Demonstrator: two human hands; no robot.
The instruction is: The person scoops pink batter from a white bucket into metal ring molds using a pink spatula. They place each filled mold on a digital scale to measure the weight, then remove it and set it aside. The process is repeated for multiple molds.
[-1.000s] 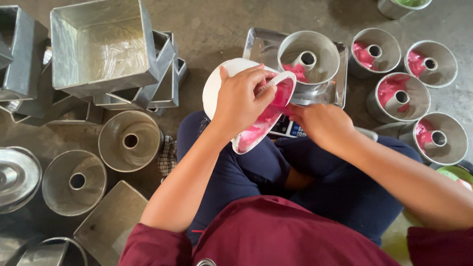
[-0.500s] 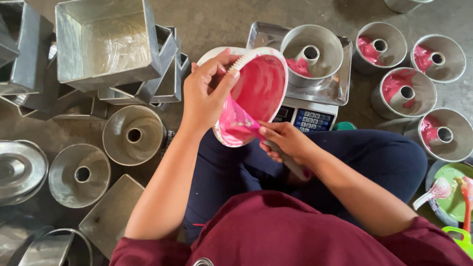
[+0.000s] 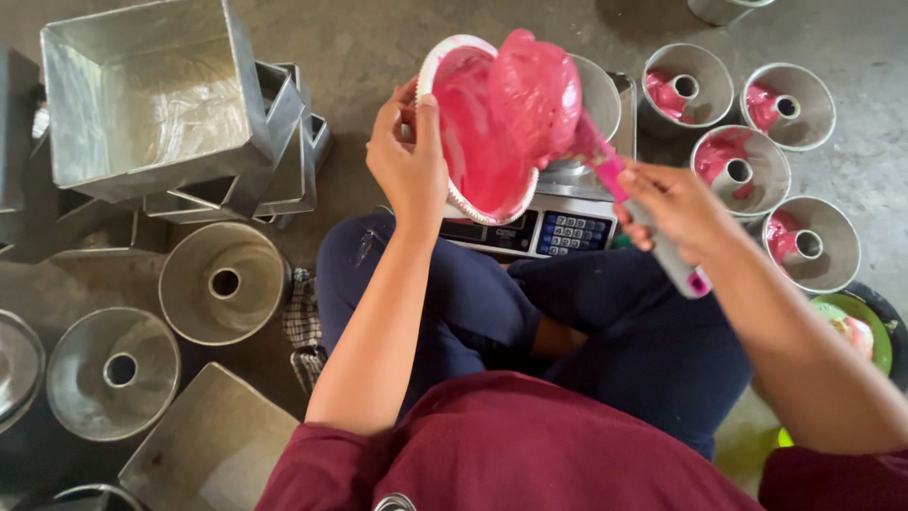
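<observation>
Grey scale panel with dark display, blue-white keypad below bowl

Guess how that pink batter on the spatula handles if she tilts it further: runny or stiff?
Probably thick: the pink batter clings to the spatula in one heaped mass. Likely sticky too, since it coats the tilted bowl held by the left hand. It would probably slide slowly rather than pour.

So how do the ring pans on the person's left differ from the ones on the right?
The ring pans on the left are bare metal inside, while the ring pans on the right each hold a patch of pink batter. The left ones look wider and lie among square tins; the right ones sit clustered together. Both kinds are round metal pans with a centre tube.
</observation>
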